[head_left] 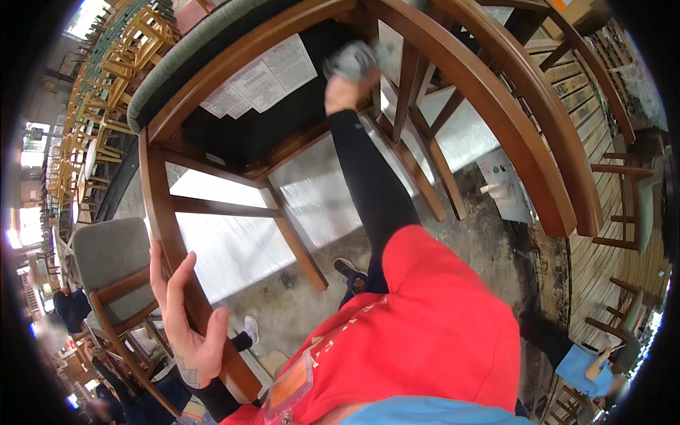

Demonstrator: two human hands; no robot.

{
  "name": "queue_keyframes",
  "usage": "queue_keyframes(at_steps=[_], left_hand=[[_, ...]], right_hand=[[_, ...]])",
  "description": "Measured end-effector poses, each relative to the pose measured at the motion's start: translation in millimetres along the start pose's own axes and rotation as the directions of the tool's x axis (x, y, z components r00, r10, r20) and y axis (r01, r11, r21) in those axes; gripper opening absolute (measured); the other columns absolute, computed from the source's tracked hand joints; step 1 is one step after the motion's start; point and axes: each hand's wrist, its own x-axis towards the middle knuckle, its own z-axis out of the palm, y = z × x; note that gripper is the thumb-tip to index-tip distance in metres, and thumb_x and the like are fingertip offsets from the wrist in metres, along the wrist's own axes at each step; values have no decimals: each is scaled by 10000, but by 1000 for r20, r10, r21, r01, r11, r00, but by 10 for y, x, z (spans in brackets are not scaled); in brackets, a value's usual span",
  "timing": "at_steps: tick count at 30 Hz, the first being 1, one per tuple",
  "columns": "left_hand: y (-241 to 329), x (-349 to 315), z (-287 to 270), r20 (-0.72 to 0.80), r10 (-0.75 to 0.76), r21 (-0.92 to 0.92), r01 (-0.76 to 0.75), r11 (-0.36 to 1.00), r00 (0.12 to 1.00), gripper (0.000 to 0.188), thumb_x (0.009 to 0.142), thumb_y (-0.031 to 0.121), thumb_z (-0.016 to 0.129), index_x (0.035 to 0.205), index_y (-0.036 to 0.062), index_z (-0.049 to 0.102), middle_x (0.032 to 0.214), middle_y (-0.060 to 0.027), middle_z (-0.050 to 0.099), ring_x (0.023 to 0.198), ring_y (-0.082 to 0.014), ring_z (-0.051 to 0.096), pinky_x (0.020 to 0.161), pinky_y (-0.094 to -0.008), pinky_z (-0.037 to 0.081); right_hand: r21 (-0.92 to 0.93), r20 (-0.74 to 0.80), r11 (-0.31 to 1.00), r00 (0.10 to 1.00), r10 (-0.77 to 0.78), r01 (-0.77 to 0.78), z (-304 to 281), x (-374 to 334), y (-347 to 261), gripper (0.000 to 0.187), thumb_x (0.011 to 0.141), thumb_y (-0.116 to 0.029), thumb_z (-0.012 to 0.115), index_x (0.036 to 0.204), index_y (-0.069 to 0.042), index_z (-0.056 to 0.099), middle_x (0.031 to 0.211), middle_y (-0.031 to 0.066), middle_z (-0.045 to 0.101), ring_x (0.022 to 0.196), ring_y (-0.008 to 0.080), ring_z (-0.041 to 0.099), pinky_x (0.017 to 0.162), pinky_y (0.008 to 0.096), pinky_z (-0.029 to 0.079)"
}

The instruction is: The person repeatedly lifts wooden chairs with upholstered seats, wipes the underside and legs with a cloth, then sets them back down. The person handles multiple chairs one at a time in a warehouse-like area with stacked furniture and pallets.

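Chair [227,145] of brown wood fills the upper middle of the view, its black underside facing the person and its green padded edge [180,55] toward the upper left. What bears its weight cannot be made out; pale sheeting [312,202] shows beyond the frame.

The right hand [346,93] is at the far end of the underside, its fingers seemingly clenched on a grey wad [354,61], perhaps cloth; blur hides each finger and whether the wad presses on the wood. The left hand [191,336] holds nothing: its fingers are released and spread over the near chair leg [157,191], thumb apart, and whether they touch it cannot be told.

With no firm grip seen on the left, a hard push from the right arm could rock or slide the chair, if nothing else steadies it. The wad could snag where rails meet, or catch the loose-looking edges of the paper labels [265,76] and tear them. The hanging badge [290,386] might knock or scrape the near leg if the person leans in. A tipping frame could also strike the shoe [348,269] on the floor below.
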Motion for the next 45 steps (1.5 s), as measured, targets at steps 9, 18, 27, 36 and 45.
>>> queue_keyframes(at_steps=[9, 18, 27, 36, 45], left_hand=[[40, 8, -60, 37, 7, 33, -8, 999, 999, 659, 772, 272, 652, 1370, 5, 577, 1657, -247, 218, 1541, -421, 217, 1207, -495, 259], [-40, -18, 19, -24, 11, -60, -13, 998, 1000, 665, 720, 201, 629, 1362, 30, 591, 1651, -247, 241, 1545, -418, 210, 1214, -502, 241], [24, 11, 9, -49, -5, -45, 2, 999, 999, 672, 662, 168, 611, 1325, 55, 620, 1629, -250, 294, 1534, -419, 246, 1221, -503, 235], [-31, -9, 7, -53, 6, -45, -8, 999, 999, 682, 619, 66, 573, 1299, 59, 632, 1628, -253, 292, 1538, -432, 229, 1230, -531, 206], [34, 61, 7, -50, 38, -61, -41, 997, 998, 679, 610, 15, 590, 1285, 56, 640, 1624, -274, 279, 1538, -454, 213, 1224, -532, 199]], right_hand=[[-339, -91, 940, 996, 4, -35, -763, -197, 317, 582, 858, -41, 725, 1397, 33, 516, 1336, 148, 621, 1150, 293, 646, 1016, 429, 533], [21, 13, 1000, 1000, -19, 19, 358, 114, -330, 341, 924, -254, 614, 1191, -40, 620, 1202, 122, 657, 1081, 268, 637, 959, 419, 509], [-199, -28, 799, 811, -584, 568, 934, -319, -684, 449, 863, -216, 754, 1186, 46, 586, 1489, 299, 393, 1389, 462, 370, 1141, 613, 283], [-67, 733, -15, 39, -679, 998, 852, -411, -971, 508, 813, -316, 708, 1296, -161, 682, 1352, 24, 626, 1334, 277, 474, 1189, 620, 146], [-344, 475, 271, 416, -776, 899, 1003, -440, -834, 596, 783, -424, 724, 1263, -78, 653, 1234, 131, 616, 1295, 360, 474, 1159, 669, 168]])
